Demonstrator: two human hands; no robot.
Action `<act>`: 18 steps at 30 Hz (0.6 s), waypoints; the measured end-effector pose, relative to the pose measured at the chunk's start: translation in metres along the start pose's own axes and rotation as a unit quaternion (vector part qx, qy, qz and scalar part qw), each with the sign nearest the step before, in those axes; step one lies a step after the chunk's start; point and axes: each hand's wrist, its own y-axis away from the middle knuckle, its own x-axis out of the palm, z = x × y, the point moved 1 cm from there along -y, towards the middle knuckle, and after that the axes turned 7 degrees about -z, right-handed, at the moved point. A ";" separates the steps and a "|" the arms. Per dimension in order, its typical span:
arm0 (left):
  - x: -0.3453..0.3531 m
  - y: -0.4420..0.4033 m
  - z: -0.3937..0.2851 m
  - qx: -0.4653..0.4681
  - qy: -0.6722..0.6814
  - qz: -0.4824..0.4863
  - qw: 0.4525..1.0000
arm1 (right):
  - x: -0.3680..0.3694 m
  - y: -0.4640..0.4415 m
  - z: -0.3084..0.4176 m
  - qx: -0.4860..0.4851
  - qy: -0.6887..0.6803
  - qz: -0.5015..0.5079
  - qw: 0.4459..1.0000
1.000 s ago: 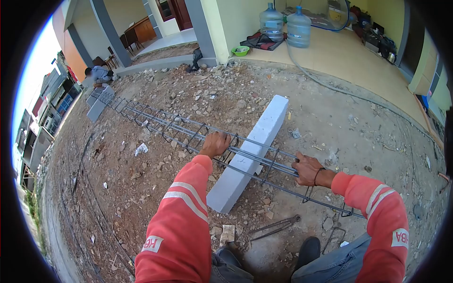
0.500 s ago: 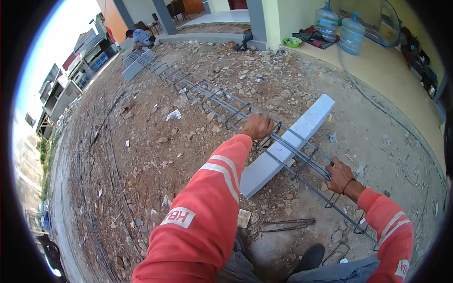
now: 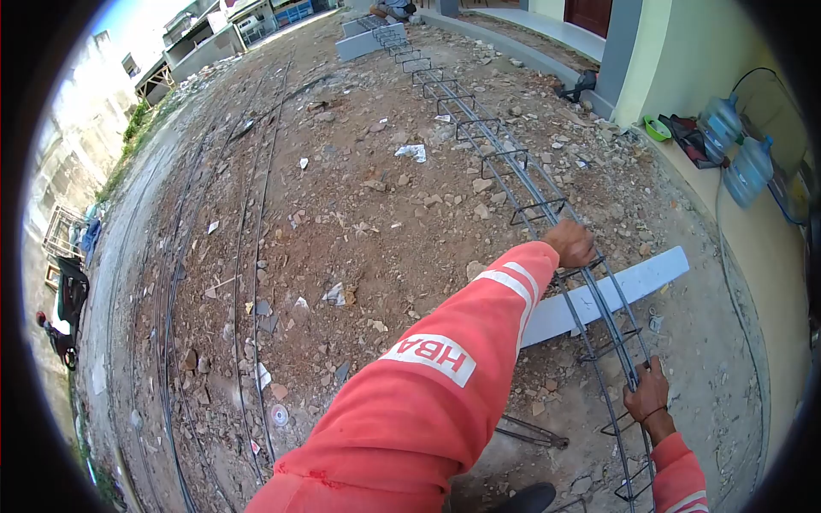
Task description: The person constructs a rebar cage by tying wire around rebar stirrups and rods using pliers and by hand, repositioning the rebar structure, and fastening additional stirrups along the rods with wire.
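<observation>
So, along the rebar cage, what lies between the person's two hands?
In the head view, a long pale block lies crosswise beneath the rebar cage between the left hand and the right hand; stony ground shows around it.

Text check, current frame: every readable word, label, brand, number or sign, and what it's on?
"HBA": white patch on the wearer's left sleeve.
Too small to read: any print on the round disc lying on the ground.
Too faint to read: dark marks on the pale block under the rebar cage.
No other word, number or sign is legible.
</observation>
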 end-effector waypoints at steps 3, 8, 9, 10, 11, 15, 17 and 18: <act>-0.006 -0.002 -0.004 -0.005 0.013 -0.002 1.000 | 0.001 0.003 0.000 -0.002 0.003 -0.007 1.000; -0.003 -0.001 -0.003 0.011 0.003 -0.009 1.000 | 0.002 0.003 0.000 0.000 0.005 -0.015 1.000; -0.001 -0.001 -0.002 0.012 0.003 -0.009 1.000 | 0.001 0.002 0.000 -0.003 0.007 -0.015 1.000; -0.001 -0.001 -0.002 0.001 0.004 -0.007 1.000 | 0.001 0.004 0.000 -0.004 0.009 -0.015 1.000; 0.000 -0.001 -0.003 -0.010 0.005 -0.005 1.000 | 0.000 0.005 0.000 0.000 0.009 -0.014 1.000; -0.004 -0.003 -0.004 -0.025 0.001 0.047 0.999 | -0.001 0.005 0.001 -0.010 0.004 -0.019 1.000; -0.005 -0.004 -0.004 -0.021 0.005 0.043 0.999 | -0.001 0.003 0.002 -0.015 0.003 -0.023 1.000; -0.005 -0.004 -0.003 -0.022 0.003 0.044 0.999 | -0.003 0.003 0.003 -0.014 0.005 -0.018 1.000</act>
